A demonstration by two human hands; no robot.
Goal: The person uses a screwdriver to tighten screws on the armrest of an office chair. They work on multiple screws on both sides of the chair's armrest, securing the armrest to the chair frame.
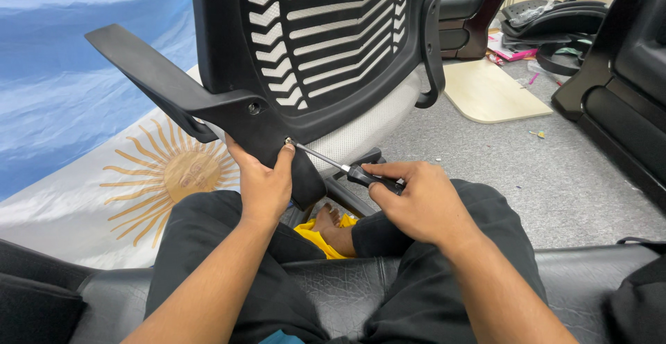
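Note:
A black office chair [326, 46] with a slatted mesh back and grey seat stands close in front of me. My left hand [262, 181] grips the lower bracket of its left armrest [159, 80], thumb near a screw hole. My right hand [416, 202] is closed on the black handle of a screwdriver [347, 166]. The metal shaft runs up and left, its tip at the bracket beside my left thumb. A second screw [254, 108] sits higher on the bracket.
I sit on a black leather seat [340, 281], knees apart. A blue and white flag with a sun [139, 177] lies on the floor at left. A wooden panel [489, 91], black chair parts [555, 25] and a dark sofa [624, 101] stand on the grey carpet.

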